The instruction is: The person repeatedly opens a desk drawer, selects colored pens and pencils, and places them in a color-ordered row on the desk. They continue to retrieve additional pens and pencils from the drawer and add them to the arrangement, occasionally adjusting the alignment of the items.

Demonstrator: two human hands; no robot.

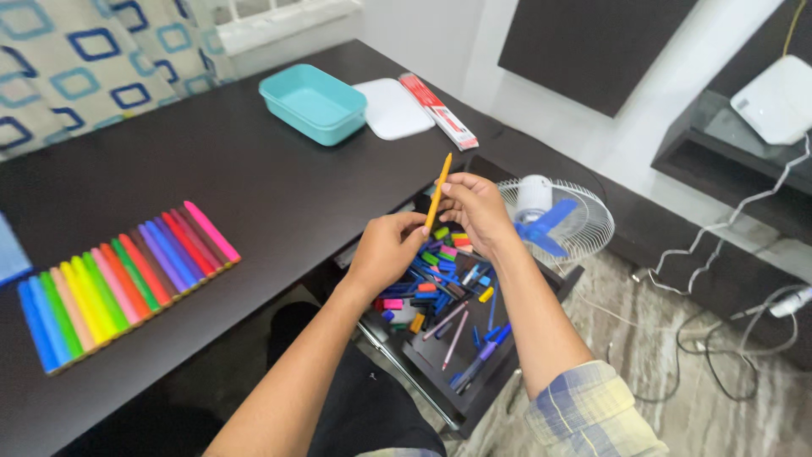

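Note:
Both of my hands hold one thin orange pen [439, 188] upright above an open drawer [474, 385]. My left hand [385, 250] grips its lower end. My right hand [478, 208] pinches it a little higher, fingers curled around the shaft. The drawer beneath is full of loose pens and caps in blue, pink, green and orange. On the dark table [254, 178] at the left lies a tidy row of coloured markers [127, 283], side by side, running from blue through green, yellow, orange and purple to pink.
A teal plastic box [313, 103] stands at the table's far side, with its white lid [392, 108] and a red-and-white flat packet [440, 112] beside it. A small fan [554, 222] sits on the floor right of the drawer. Cables trail across the floor at right.

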